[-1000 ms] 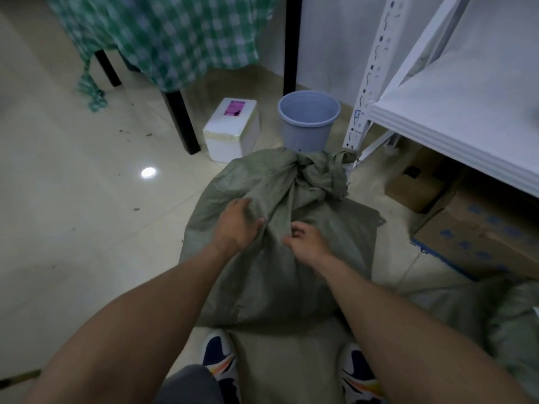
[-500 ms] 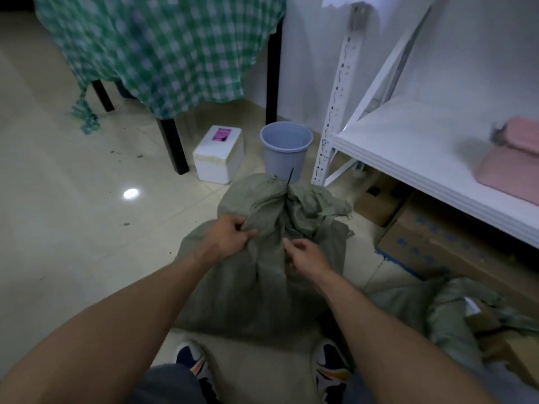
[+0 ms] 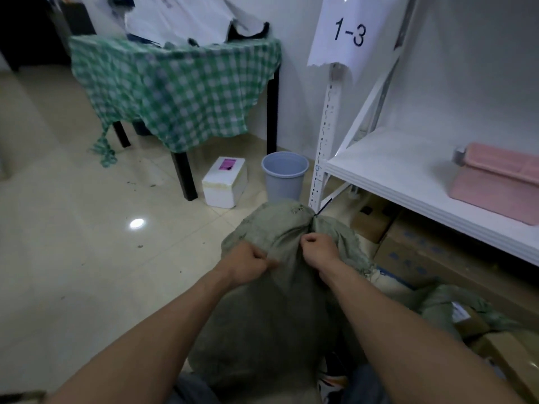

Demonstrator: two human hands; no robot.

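Both fists are closed on bunched cloth of the green woven sack (image 3: 262, 316): the left hand (image 3: 250, 265) on its shoulder, the right hand (image 3: 318, 249) just under the tied neck. It stands on the floor at the person's feet, near the bucket (image 3: 285, 176) and white shelf (image 3: 379, 176). This looks like hauling it upright, and the next pull needs an even grip on the frayed weave.

This is basically a stockroom. I'm right by a white metal rack (image 3: 408, 170) with a paper tag (image 3: 348, 33) reading 1-3 on its post, and cardboard boxes (image 3: 423, 252) are shoved in under the bottom shelf. There's a big woven sack (image 3: 262, 330) in front of me, plus a bucket (image 3: 284, 176) and a foam box (image 3: 224, 182) sitting on the bare tiled floor (image 3: 73, 258).
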